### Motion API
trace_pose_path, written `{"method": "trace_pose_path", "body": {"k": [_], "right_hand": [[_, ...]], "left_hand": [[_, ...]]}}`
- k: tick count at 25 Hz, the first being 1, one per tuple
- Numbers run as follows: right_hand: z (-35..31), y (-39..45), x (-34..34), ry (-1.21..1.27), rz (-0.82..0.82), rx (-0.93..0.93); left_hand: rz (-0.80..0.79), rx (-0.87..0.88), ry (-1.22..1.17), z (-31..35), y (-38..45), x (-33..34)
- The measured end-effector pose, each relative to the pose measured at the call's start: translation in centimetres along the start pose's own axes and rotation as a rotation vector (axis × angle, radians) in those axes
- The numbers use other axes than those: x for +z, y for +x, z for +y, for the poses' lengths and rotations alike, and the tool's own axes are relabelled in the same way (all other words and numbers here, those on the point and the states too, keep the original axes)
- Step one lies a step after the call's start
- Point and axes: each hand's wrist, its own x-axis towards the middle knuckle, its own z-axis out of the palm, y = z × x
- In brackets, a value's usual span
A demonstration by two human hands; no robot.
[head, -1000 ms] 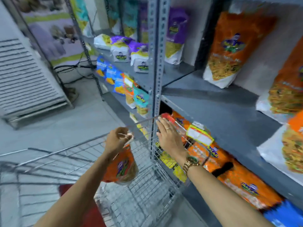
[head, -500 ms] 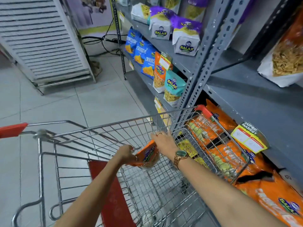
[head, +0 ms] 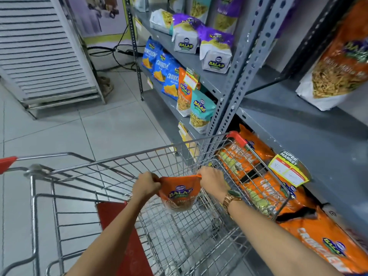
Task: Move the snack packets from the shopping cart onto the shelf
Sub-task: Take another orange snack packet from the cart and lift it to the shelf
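Note:
I hold a small orange Balaji snack packet point(head: 180, 195) upright over the wire shopping cart point(head: 123, 168). My left hand point(head: 146, 187) pinches its top left corner and my right hand point(head: 213, 181) pinches its top right corner, stretching the top edge between them. The packet hangs inside the cart basket, above the mesh floor. The grey metal shelf point(head: 310, 136) stands to the right, its nearest board bare just above the cart's red corner point(head: 237, 137).
Large orange packets point(head: 318, 234) fill the lower shelf beside the cart. Blue, orange and teal packets point(head: 201, 112) stand further along, purple-white ones point(head: 216, 50) above. A perforated upright post point(head: 237, 70) rises by the cart. A slatted white rack point(head: 43, 50) leans at back left.
The view dropped from the shelf to the cart. My right hand came off the cart rim and took the packet's other top corner; the packet now hangs square between both hands.

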Motion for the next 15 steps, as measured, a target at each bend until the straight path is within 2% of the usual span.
{"method": "trace_pose_path", "body": {"k": [3,6,11,15], "right_hand": [[2.2,-1.8,-1.9,0.359,0.086,0.095],[3.7,-3.6,-4.8,0.563,0.297,0.118],[5.3,-6.5,-11.4,0.728,0.767,0.164],[7.6,-8.6,-18.3,0.924,1.008,0.187]], "left_hand": [[0.034,-0.039,-0.506,2.1,-0.1,-0.9],[0.014,-0.033,-0.841,5.4,-0.3,-1.9],[-0.073,0.154,-1.023,15.1,-1.0,-4.3],[-0.036,0.311,-1.128,24.6,-2.1,-5.8]]}}
